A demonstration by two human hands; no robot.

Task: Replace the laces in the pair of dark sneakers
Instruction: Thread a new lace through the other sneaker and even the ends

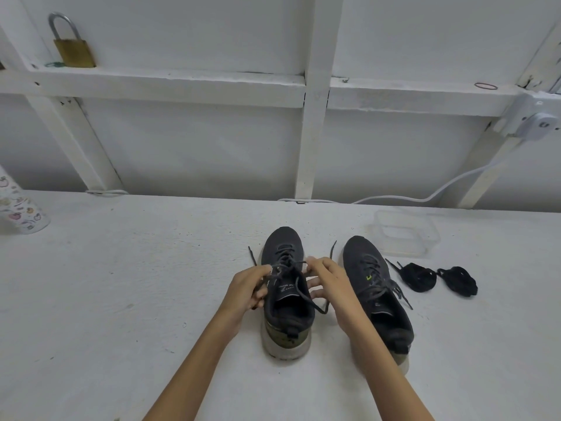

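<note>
The centre sneaker (287, 299) has a short line of pale script on its tongue, too small to read. The other sneaker (376, 296) shows a small yellow-green mark on its side, and no letters can be made out there.

Both sneakers stand upright in the middle of the white worktop (121, 299), near its front edge. They sit side by side, close but apart. Their long axes run front to back, with toes toward the back edge and heels toward the person. The other sneaker is angled a little, its toe leaning toward its partner.

Both have dark grey knitted fabric uppers, pale thick soles and an olive patch at the heel.

The left hand (247, 290) rests against the left side of the centre sneaker. Its fingers are curled and pinch the lace (284, 257), whose tip sticks out beyond the hand. The right hand (329, 284) pinches the same lace between thumb and forefinger at the top eyelets, with its other fingers loosely spread beside the collar. A loose strand trails across the shoe's opening.

Two bundles of black spare laces (417, 276) lie just right of the other sneaker. A clear plastic box (403, 235) sits behind them.

At the left edge stands a cup (18, 208) covered in small coloured stickers. A white cable (425, 196) runs along the back edge. A brass padlock (74, 47) stands on the white wooden ledge above.
</note>
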